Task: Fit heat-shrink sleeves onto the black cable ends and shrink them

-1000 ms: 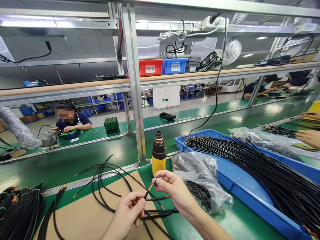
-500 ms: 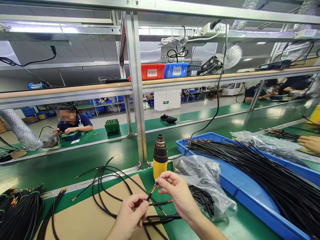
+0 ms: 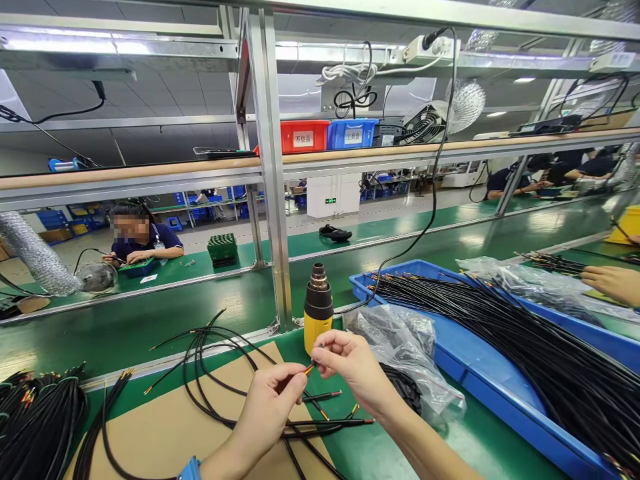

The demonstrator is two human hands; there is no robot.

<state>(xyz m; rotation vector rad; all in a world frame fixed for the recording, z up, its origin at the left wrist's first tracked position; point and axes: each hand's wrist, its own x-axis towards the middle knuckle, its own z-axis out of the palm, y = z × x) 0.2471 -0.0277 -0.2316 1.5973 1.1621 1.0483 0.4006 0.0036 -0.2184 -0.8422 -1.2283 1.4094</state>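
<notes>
My left hand (image 3: 273, 403) is closed in a pinch on a black cable whose red and yellow inner wires (image 3: 309, 369) stick out past the fingertips. My right hand (image 3: 350, 363) pinches a small dark piece at the tips of those wires; the fingers mostly cover it. The two hands nearly touch, in front of a yellow and black heat gun (image 3: 319, 310) standing nozzle up. Beneath them, loose black cables (image 3: 205, 400) lie looped over a cardboard sheet (image 3: 165, 430). Right of my hands is a clear plastic bag (image 3: 425, 373) with short black pieces inside.
A blue tray (image 3: 475, 360) heaped with long black cables (image 3: 500, 333) fills the right side. Cable bundles (image 3: 45, 420) lie at the left. A metal post (image 3: 273, 173) rises behind the heat gun. Another person's hand (image 3: 613, 283) is at the far right; a person (image 3: 143, 240) works across the bench.
My left hand has moved up toward the right one, so less of the wires shows between them. The view has shifted slightly, and a blue wristband now shows on my left wrist.
</notes>
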